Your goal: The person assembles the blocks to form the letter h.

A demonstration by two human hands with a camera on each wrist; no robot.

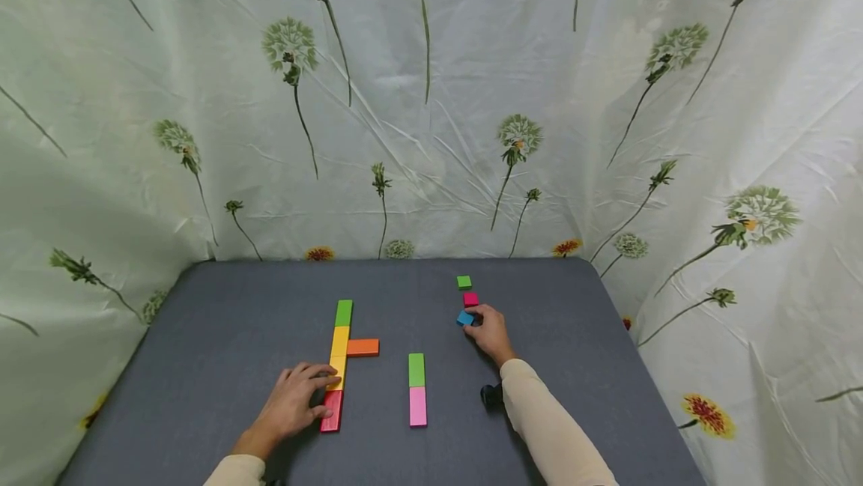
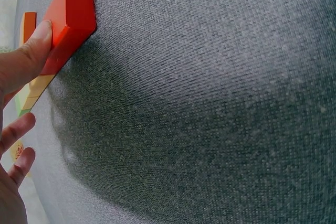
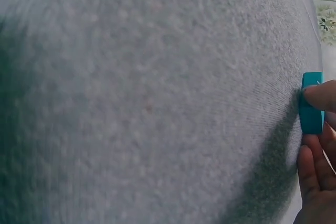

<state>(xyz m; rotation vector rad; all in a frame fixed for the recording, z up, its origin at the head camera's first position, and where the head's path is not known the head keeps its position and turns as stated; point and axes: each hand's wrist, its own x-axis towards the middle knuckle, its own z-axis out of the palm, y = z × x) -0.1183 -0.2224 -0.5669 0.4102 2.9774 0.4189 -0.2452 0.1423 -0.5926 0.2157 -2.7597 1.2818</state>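
Observation:
My left hand (image 1: 290, 404) reaches over the near end of a row of blocks, its thumb touching the red block (image 1: 332, 421) and its fingers over a yellow block (image 1: 341, 368). Beyond these, another yellow block (image 1: 340, 340) and a green block (image 1: 344, 312) continue the row. An orange block (image 1: 363, 347) sticks out sideways to the right. At the right, my right hand (image 1: 491, 336) pinches a small blue block (image 1: 464, 317) between thumb and fingers; the right wrist view shows this blue block (image 3: 312, 116) on edge. Just beyond it lies a dark pink block (image 1: 470, 298).
A small green block (image 1: 464, 282) lies past the dark pink one. Between the hands, a green block (image 1: 416, 369) and a pink block (image 1: 418, 406) stand end to end. The grey table (image 1: 256, 321) meets a flower-printed curtain (image 1: 431, 134) at its back edge.

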